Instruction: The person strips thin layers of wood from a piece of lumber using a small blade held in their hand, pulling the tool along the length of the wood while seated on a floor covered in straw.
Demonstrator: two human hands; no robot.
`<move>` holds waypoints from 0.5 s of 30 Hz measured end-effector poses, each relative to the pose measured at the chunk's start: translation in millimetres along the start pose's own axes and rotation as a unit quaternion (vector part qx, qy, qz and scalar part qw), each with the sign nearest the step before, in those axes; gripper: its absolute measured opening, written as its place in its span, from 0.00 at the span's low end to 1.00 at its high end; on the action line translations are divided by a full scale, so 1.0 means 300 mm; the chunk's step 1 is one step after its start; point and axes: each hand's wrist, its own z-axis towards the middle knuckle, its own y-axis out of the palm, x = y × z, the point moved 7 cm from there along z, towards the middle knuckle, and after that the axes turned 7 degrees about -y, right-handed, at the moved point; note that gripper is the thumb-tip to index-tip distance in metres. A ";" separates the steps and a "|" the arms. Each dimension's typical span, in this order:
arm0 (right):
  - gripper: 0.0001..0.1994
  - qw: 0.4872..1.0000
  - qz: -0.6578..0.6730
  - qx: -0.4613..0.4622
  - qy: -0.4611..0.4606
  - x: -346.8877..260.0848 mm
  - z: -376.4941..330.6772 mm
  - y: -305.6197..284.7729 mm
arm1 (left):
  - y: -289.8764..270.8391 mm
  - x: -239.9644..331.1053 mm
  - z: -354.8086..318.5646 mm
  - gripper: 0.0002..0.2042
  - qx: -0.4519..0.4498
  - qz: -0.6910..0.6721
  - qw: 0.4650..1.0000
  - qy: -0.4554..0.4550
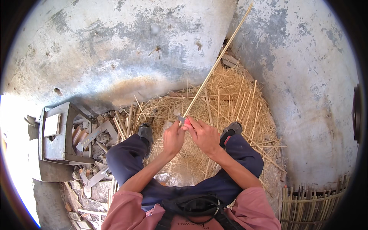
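In front of my lap, my left hand (174, 137) is closed around the near end of a long, thin bamboo strip (214, 67). The strip slants up and away to the right, its far tip high against the wall. My right hand (204, 135) grips a small knife by its red handle (187, 122). The short grey blade (181, 118) lies against the strip near its held end. Both hands are close together, thumbs almost touching. My fingers cover the strip's very end.
Pale shavings (226, 82) and loose bamboo strips (245, 103) cover the floor around my feet. An overturned wooden stool (53, 153) lies among rubble at left. Bare, peeling walls (153, 46) close in ahead and at right. A woven stick panel (310, 205) stands lower right.
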 end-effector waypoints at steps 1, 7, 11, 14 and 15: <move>0.18 1.000 -0.004 0.000 0.000 0.001 0.001 0.002 | 0.001 -0.002 0.001 0.11 0.003 0.007 1.000 0.000; 0.18 0.999 -0.050 -0.001 -0.002 -0.002 0.001 0.009 | 0.000 0.012 0.006 0.12 0.010 0.024 1.000 -0.009; 0.18 0.998 -0.067 -0.004 0.001 -0.003 0.006 0.013 | 0.000 0.001 0.010 0.13 0.006 0.028 0.999 -0.030; 0.20 0.993 -0.109 0.029 -0.030 0.006 -0.005 0.019 | -0.004 0.015 0.013 0.13 -0.001 0.024 0.999 -0.034; 0.20 0.993 -0.109 0.038 -0.032 0.013 -0.002 0.018 | -0.006 0.023 0.018 0.13 -0.004 0.024 0.999 -0.034</move>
